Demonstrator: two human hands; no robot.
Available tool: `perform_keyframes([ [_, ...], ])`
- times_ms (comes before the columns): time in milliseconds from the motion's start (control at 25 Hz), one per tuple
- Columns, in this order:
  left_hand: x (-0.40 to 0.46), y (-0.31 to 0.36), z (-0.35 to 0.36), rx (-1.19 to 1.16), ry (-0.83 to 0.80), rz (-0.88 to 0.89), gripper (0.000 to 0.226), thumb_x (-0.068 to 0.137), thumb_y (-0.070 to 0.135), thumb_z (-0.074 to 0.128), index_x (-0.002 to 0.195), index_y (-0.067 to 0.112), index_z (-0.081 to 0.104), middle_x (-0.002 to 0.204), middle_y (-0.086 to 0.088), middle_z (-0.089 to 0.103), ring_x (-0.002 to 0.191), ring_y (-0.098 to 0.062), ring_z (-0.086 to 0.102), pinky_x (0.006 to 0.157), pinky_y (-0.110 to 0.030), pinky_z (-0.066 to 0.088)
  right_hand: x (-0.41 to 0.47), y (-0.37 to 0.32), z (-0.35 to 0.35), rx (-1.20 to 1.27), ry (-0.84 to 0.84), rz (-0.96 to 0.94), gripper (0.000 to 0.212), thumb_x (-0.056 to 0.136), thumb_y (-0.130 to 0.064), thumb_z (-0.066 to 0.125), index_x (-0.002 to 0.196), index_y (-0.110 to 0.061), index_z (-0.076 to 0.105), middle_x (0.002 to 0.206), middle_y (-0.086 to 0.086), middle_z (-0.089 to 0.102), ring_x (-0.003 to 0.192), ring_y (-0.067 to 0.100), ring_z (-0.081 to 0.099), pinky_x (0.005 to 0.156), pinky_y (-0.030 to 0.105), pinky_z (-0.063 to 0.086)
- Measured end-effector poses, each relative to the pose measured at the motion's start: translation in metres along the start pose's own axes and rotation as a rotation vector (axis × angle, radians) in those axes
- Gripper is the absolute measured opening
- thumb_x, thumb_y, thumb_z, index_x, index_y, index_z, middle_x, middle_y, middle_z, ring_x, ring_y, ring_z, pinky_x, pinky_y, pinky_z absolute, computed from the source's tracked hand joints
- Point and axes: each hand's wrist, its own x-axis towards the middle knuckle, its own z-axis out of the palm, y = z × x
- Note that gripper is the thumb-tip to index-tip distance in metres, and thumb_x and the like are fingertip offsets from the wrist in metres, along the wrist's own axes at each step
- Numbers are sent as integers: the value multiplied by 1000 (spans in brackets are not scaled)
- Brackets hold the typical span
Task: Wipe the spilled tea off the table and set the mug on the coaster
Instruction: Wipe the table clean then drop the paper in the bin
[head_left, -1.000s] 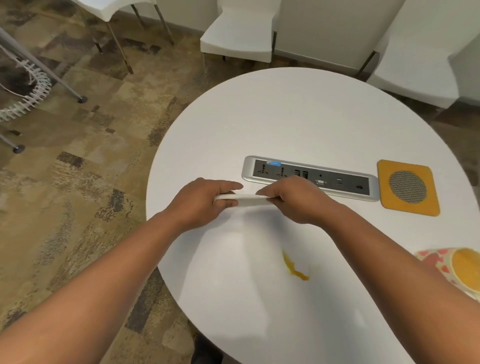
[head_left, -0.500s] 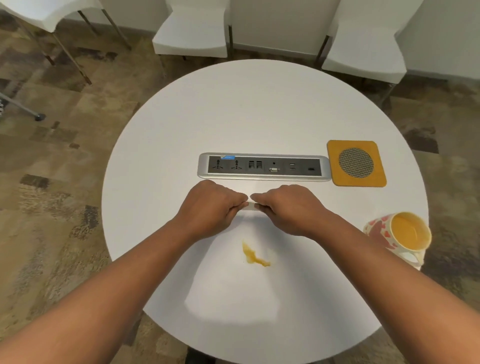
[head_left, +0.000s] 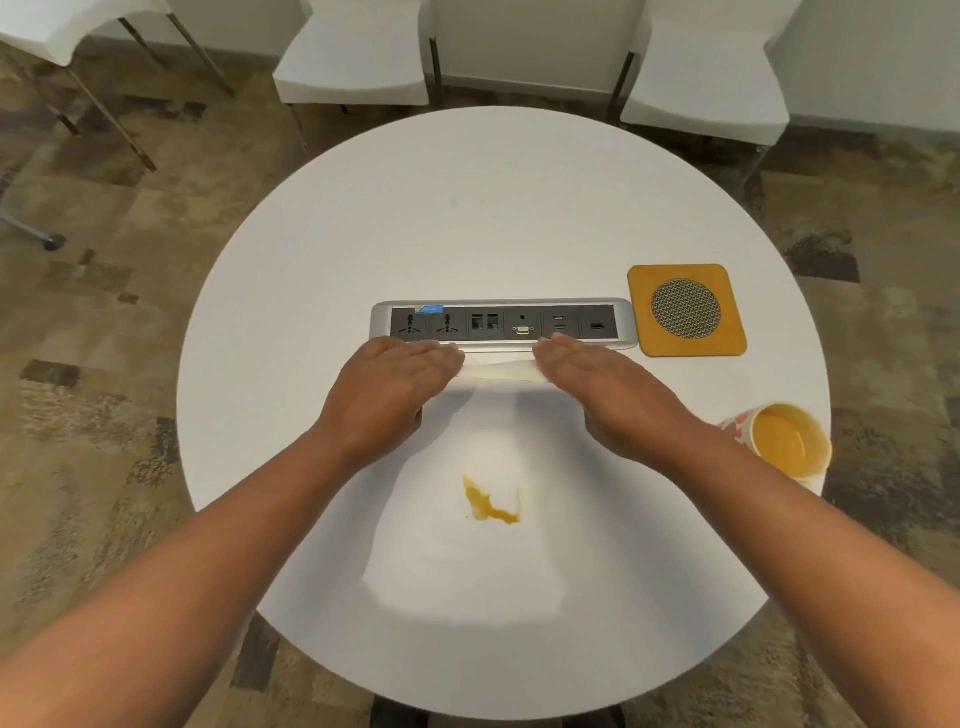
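Spill: we see the amber tea puddle (head_left: 491, 503) on the white desk (head_left: 467, 218), nearer to us than the socket strip and well apart from it; we take that strip as our landmark.
Tissue: a white folded tissue (head_left: 498, 370) lies stretched just on the near side of the socket strip (head_left: 503, 323), almost touching its lower edge. We judge it is being flattened or folded there, away from the wet patch, so it goes to the spill dry.
Left grip: our left hand (head_left: 395, 395) lies flat on the tissue's left end, fingers straight and together, pressing rather than clasping.
Right grip: our right hand (head_left: 605, 397) does the same on the right end, fingers extended, palm down. With both ends pressed, the sheet is kept taut between them.
Mug: the patterned mug (head_left: 782, 441) stands upright to the right of the strip and nearer to us, by the desk's edge, with tea inside. It is beside our right forearm, so we judge a careless sweep could knock it.
Coaster: the orange coaster (head_left: 687, 310) sits just right of the strip's end, bare.
Stage: wiping not yet begun; the mug waits off its coaster.
Surroundings: white chairs (head_left: 353, 57) stand beyond the strip, past the desk's far edge.
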Motion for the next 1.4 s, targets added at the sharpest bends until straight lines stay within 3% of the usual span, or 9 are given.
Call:
perform_keyframes([
  [160, -20, 9, 25, -16, -157, 67, 80, 50, -24, 75, 126, 2, 72, 125, -12, 74, 108, -32, 75, 87, -42, 58, -17, 3, 41, 19, -173, -69, 76, 82, -6, -3, 156, -8, 15, 164, 12, 8, 153, 26, 4, 121, 30, 2],
  [240, -28, 13, 36, -54, -240, 62, 79, 53, -22, 75, 127, 4, 71, 127, -11, 73, 111, -32, 74, 89, -42, 58, -27, 4, 63, 19, -247, -68, 66, 93, -1, 9, 157, -12, 8, 166, 9, 1, 153, 22, -4, 119, 25, -4],
  [360, -34, 15, 47, -152, -363, -9, 69, 72, -15, 65, 136, 11, 66, 137, -5, 68, 127, -29, 65, 100, -41, 51, -34, 4, 78, 61, -312, -5, 78, 88, 9, 32, 158, -14, 6, 167, 7, -2, 153, 21, -7, 119, 24, -5],
  [480, -30, 15, 49, -251, -415, -93, 58, 87, -4, 54, 138, 20, 64, 132, -3, 71, 123, -29, 65, 98, -39, 49, -26, -1, 79, -15, -265, 24, 75, 87, -12, 44, 157, -17, 18, 166, 6, 13, 151, 27, 15, 119, 38, 22],
  [640, -23, 7, 47, -313, -380, -120, 47, 93, 3, 54, 133, 22, 69, 121, 1, 75, 110, -29, 70, 91, -36, 51, 3, -10, 80, -57, -226, -7, 80, 84, -32, 44, 158, -22, 16, 167, 1, 10, 153, 24, 9, 119, 41, 16],
  [880, -37, 0, 50, -373, -299, -224, 52, 94, 9, 47, 145, 11, 57, 138, -11, 67, 125, -33, 64, 104, -41, 49, 20, -3, 97, 77, -231, -164, 65, 96, -20, 33, 158, -18, 14, 167, 1, 3, 153, 21, -5, 122, 39, 9],
  [1120, -83, -20, 70, -204, -62, -541, 38, 87, -6, 58, 120, 4, 74, 132, -20, 68, 121, -44, 64, 101, -52, 52, -6, -15, 119, 221, -156, -36, 60, 99, -27, 26, 158, -20, 16, 167, -2, 2, 153, 18, -11, 121, 39, 3],
  [1280, -96, -8, 82, -199, -23, -598, 46, 90, -9, 61, 133, 7, 68, 145, -18, 59, 136, -45, 53, 107, -57, 45, -22, -44, 133, 259, -131, 62, 62, 101, -47, 12, 158, -24, 12, 165, -7, -6, 151, 13, -18, 119, 33, -4],
  [1400, -97, -9, 84, -216, -3, -585, 50, 85, -11, 60, 132, 4, 67, 145, -20, 59, 137, -46, 52, 106, -60, 45, -30, -68, 142, 255, -114, 165, 60, 102, -45, 15, 158, -26, 6, 165, -6, -11, 150, 14, -23, 118, 30, -9],
])
